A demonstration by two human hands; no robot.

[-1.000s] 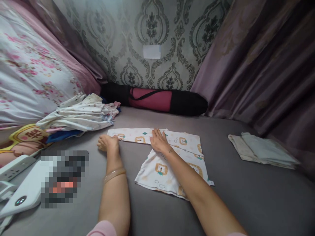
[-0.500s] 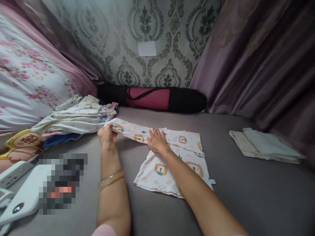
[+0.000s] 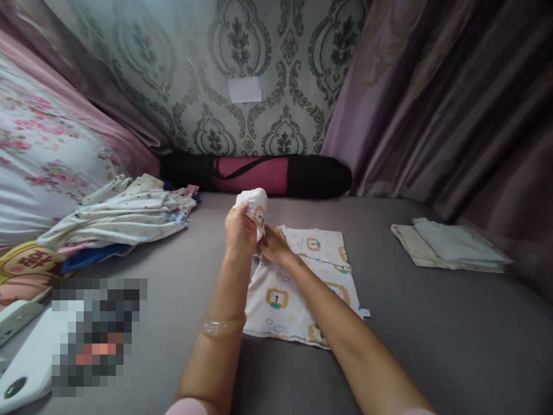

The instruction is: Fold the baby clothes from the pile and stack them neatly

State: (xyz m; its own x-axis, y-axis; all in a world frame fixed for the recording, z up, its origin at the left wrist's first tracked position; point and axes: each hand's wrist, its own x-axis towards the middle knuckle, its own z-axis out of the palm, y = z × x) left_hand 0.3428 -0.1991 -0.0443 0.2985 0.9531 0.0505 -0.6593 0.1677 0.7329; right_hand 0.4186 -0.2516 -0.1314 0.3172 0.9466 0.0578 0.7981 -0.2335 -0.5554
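A small white shirt point(image 3: 298, 314) printed with orange animal faces and green leaves lies on the grey sheet, its upper part folded over and a white tag at its right edge. My left hand point(image 3: 242, 230) is closed on the shirt's sleeve and lifts it above the fold, where it bunches into a loop. Close beside it, my right hand point(image 3: 276, 246) rests on the shirt near the base of that sleeve. Its fingers lie on the cloth, with the fingertips partly hidden by the raised sleeve.
Rumpled clothes point(image 3: 129, 210) are heaped at the left. Folded clothes point(image 3: 458, 245) lie at the right. A black and pink long bag point(image 3: 254, 174) stands along the wall. A white device point(image 3: 38, 346) and a power strip point(image 3: 19, 320) are at the near left.
My left hand has moved right and up, carrying the sleeve from stretched out leftward to folded back over. The right hand has stayed on the shirt. The view has shifted slightly right.
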